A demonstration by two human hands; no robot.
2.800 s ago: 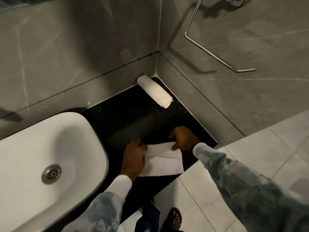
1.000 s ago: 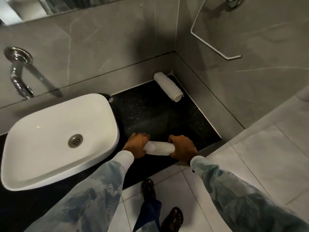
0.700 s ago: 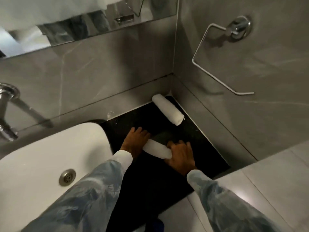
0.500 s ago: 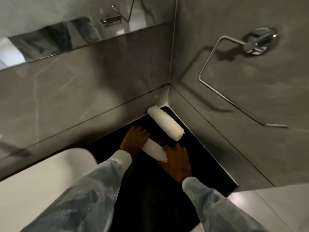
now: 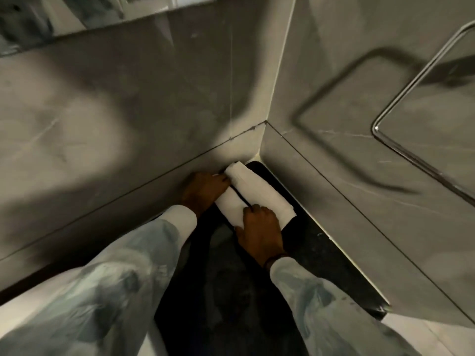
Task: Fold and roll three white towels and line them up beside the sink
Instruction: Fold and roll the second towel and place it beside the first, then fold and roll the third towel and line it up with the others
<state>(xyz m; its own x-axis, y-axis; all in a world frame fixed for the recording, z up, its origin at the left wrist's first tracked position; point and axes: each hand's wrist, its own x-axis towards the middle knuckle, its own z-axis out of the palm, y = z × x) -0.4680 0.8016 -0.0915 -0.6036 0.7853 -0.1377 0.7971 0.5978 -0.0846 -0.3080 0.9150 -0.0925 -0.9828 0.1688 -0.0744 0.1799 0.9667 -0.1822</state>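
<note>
Two rolled white towels lie side by side in the far corner of the black counter (image 5: 308, 253). The first rolled towel (image 5: 262, 191) rests nearest the side wall. The second rolled towel (image 5: 231, 205) lies just left of it, almost touching. My left hand (image 5: 203, 188) holds the far end of the second roll. My right hand (image 5: 259, 231) presses on its near end and partly covers the first roll's near end. A third towel is not in view.
Grey tiled walls meet in a corner right behind the towels. A chrome towel ring (image 5: 416, 129) hangs on the right wall. The white sink (image 5: 30, 304) shows at the lower left, mostly behind my left sleeve. A mirror edge runs along the top left.
I rolled the flat towel into a cylinder at the counter's front edge. Both hands then carried it back to the corner, beside the first roll.
</note>
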